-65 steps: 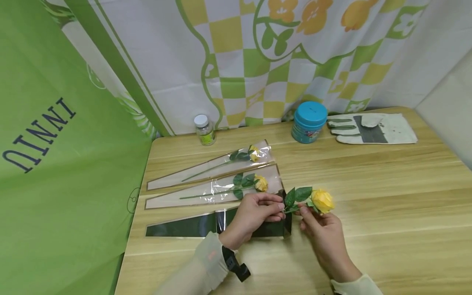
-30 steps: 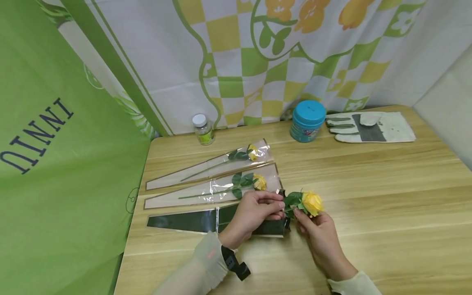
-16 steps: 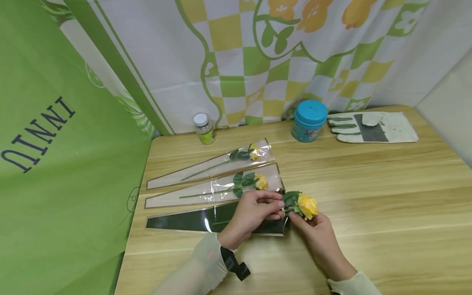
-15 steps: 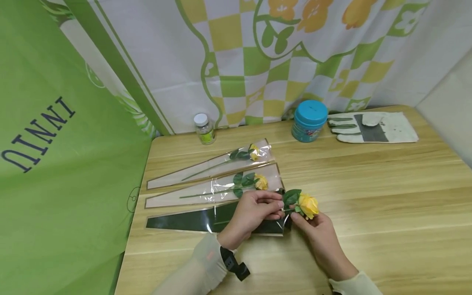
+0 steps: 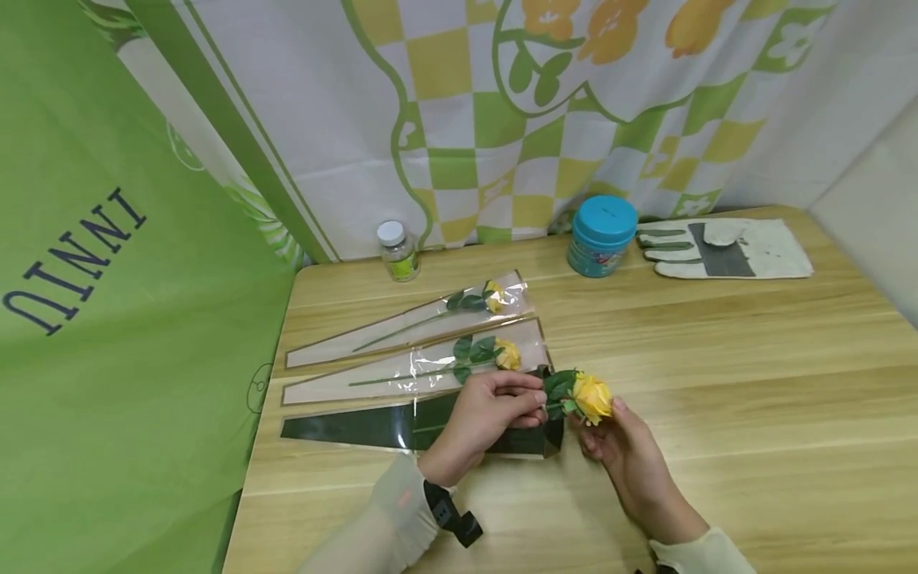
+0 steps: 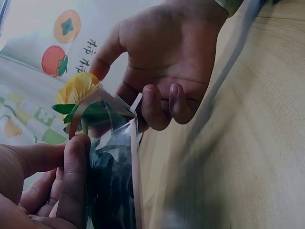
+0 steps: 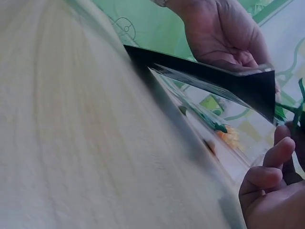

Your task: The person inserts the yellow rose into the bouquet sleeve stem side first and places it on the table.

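My left hand [image 5: 491,414] pinches the upper mouth edge of a black-backed clear flower sleeve [image 5: 344,428]. A yellow rose [image 5: 592,398] has its stem inside this sleeve, while its bloom and some leaves stick out at the right end. My right hand [image 5: 638,458] holds the rose at the bloom, its thumb on the right side and its other fingers curled below. In the left wrist view the rose [image 6: 76,90] shows behind the sleeve's mouth. The right wrist view catches the black sleeve [image 7: 214,83] raised off the table at its mouth; the bloom is mostly hidden there.
Two pale sleeves, a middle one [image 5: 308,393] and a far one [image 5: 308,355], lie behind, each with a yellow rose inside. A white-capped bottle [image 5: 398,253], a blue-lidded tub [image 5: 602,237] and a work glove [image 5: 774,249] line the back of the wooden table [image 5: 753,383].
The rose has slid left, deeper into the black sleeve. My right thumb has shifted from beside the stem to the bloom's right side. My left hand keeps its pinch on the sleeve.
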A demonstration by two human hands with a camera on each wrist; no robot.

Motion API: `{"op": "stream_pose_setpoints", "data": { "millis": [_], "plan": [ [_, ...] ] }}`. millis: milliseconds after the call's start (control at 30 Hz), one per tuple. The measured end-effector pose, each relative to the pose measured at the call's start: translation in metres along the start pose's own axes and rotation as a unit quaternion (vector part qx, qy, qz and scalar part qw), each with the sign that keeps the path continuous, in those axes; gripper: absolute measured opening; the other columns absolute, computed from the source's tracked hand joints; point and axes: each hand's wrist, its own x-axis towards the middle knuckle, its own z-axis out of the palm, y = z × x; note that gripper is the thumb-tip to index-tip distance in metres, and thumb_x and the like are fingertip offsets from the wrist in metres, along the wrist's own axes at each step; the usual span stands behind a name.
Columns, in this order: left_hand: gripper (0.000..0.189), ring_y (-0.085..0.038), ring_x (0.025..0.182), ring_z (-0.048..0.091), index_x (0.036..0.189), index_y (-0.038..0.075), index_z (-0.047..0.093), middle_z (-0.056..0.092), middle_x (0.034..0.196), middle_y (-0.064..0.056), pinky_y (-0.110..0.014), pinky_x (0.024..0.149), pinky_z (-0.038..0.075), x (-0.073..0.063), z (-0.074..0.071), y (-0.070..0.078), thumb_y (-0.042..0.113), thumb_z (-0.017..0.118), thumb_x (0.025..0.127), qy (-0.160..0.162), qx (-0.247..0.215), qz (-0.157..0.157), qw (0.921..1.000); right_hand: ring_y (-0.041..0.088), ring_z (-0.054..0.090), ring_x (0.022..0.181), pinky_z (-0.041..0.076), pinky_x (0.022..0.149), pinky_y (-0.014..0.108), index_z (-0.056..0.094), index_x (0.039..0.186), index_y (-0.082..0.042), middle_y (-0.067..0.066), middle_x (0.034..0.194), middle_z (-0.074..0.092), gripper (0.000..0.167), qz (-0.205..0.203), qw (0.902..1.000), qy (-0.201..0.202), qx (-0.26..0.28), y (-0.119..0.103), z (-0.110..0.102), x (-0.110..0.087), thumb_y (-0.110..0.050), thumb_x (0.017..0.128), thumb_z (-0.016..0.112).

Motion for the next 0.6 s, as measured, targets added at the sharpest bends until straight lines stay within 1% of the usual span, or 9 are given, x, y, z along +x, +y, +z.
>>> {"op": "stream_pose_setpoints", "data": {
  "millis": [33,100,200,267,367,467,533,600],
  "plan": [
    [0.016,-0.019,0.071,0.072,0.106,-0.01,0.072,0.072,0.088,-0.017,-0.028,0.069,0.064,0.0,0.0,0.0,-0.006,0.073,0.09,0.001,0.0,-0.001,1.0,0.013,0.048,0.069,0.041,0.057,0.022,0.064,0.118,-0.011,0.004,0.091,0.061,0.041,0.003,0.9999,0.013,-0.004,-0.001,0.0,0.0,-0.028,0.114,0.026],
    [0.016,-0.019,0.072,0.072,0.106,-0.009,0.072,0.072,0.089,-0.017,-0.028,0.069,0.064,-0.001,-0.001,0.001,-0.006,0.073,0.09,0.004,0.002,-0.003,1.0,0.012,0.048,0.07,0.042,0.056,0.02,0.063,0.118,-0.008,0.003,0.091,0.058,0.034,-0.001,0.9993,0.037,-0.008,-0.004,0.0,0.001,-0.024,0.113,0.033],
    [0.017,-0.019,0.072,0.072,0.106,-0.008,0.073,0.073,0.089,-0.017,-0.028,0.069,0.064,-0.001,-0.001,0.003,-0.005,0.074,0.09,0.005,0.008,-0.006,0.9999,0.011,0.048,0.072,0.044,0.057,0.017,0.059,0.123,-0.002,0.003,0.096,0.057,0.023,-0.019,0.9978,0.063,-0.003,-0.008,-0.002,0.004,-0.013,0.111,0.042],
    [0.017,-0.019,0.073,0.072,0.107,-0.008,0.073,0.073,0.09,-0.017,-0.028,0.068,0.064,-0.002,-0.001,0.004,-0.004,0.074,0.09,0.005,0.011,-0.009,0.9999,0.01,0.049,0.073,0.046,0.059,0.017,0.058,0.122,0.0,0.003,0.099,0.057,0.019,-0.032,0.9966,0.075,-0.005,-0.01,-0.003,0.005,-0.006,0.109,0.047],
    [0.018,-0.019,0.073,0.073,0.107,-0.008,0.073,0.073,0.09,-0.018,-0.028,0.068,0.064,-0.003,-0.001,0.005,-0.004,0.075,0.09,0.006,0.012,-0.011,0.9999,0.01,0.049,0.071,0.048,0.059,0.019,0.061,0.115,0.005,0.003,0.091,0.057,0.015,-0.052,0.995,0.084,-0.016,-0.013,-0.005,0.007,0.001,0.106,0.05],
    [0.018,-0.019,0.073,0.073,0.107,-0.008,0.073,0.073,0.09,-0.018,-0.028,0.069,0.064,-0.004,0.0,0.005,-0.004,0.075,0.09,0.006,0.012,-0.011,0.9998,0.012,0.048,0.067,0.048,0.058,0.023,0.064,0.111,0.01,0.004,0.084,0.058,0.016,-0.067,0.9939,0.083,-0.03,-0.014,-0.006,0.007,0.005,0.104,0.05],
    [0.017,-0.019,0.073,0.073,0.106,-0.007,0.073,0.073,0.09,-0.018,-0.028,0.068,0.064,-0.004,0.001,0.005,-0.004,0.075,0.09,0.007,0.014,-0.011,0.9998,0.013,0.049,0.069,0.048,0.058,0.023,0.064,0.111,0.011,0.003,0.085,0.06,0.016,-0.057,0.9942,0.082,-0.042,-0.013,-0.006,0.007,0.004,0.104,0.052],
    [0.016,-0.019,0.072,0.072,0.105,-0.007,0.074,0.073,0.09,-0.017,-0.028,0.068,0.064,-0.004,0.003,0.004,-0.004,0.075,0.089,0.009,0.016,-0.01,0.9998,0.013,0.052,0.073,0.051,0.062,0.023,0.063,0.114,0.013,0.005,0.09,0.062,0.018,-0.037,0.9942,0.08,-0.062,-0.012,-0.005,0.006,0.001,0.104,0.054]
  ]
}}
